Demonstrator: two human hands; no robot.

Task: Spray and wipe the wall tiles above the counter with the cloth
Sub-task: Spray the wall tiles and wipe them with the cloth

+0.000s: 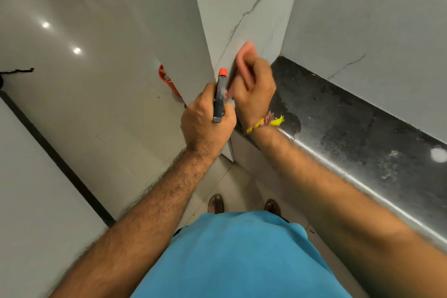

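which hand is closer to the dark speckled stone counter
Right. The right hand, holding the pink cloth to the white wall tile, hangs over the counter's left end. The left hand, gripping the grey spray bottle, is further left, off the counter.

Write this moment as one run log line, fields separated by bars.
left hand grips spray bottle | right hand presses pink cloth on wall tile | dark counter beside

Dark speckled stone counter (350, 128) meets white wall tiles (362, 19); surface wet-streaked.
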